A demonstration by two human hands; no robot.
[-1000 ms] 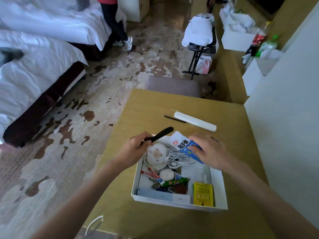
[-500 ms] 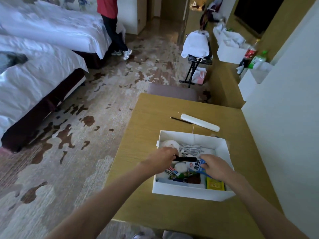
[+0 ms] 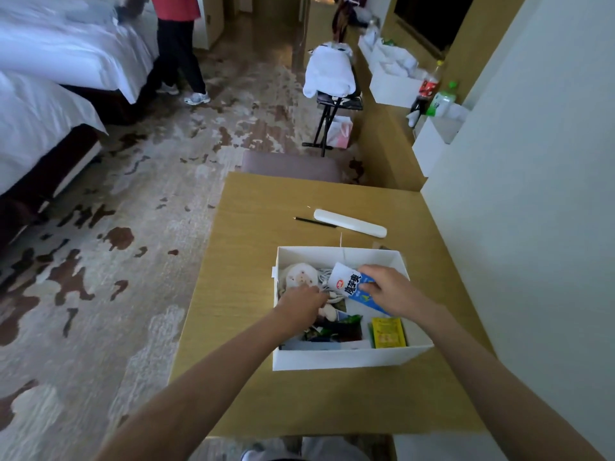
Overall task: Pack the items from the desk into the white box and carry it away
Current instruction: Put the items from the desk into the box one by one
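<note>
One white case (image 3: 350,222) crosswise beyond box (image 3: 339,358)

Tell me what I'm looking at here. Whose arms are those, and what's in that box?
A person wears a camera on their head, so you see their own arms from above. They are packing a white box on a wooden desk. The right hand holds a blue and white packet. The left hand reaches in among white cables; what it grips is hidden. A yellow packet lies inside too. A long white case and a thin black pen wait on the desk.
</note>
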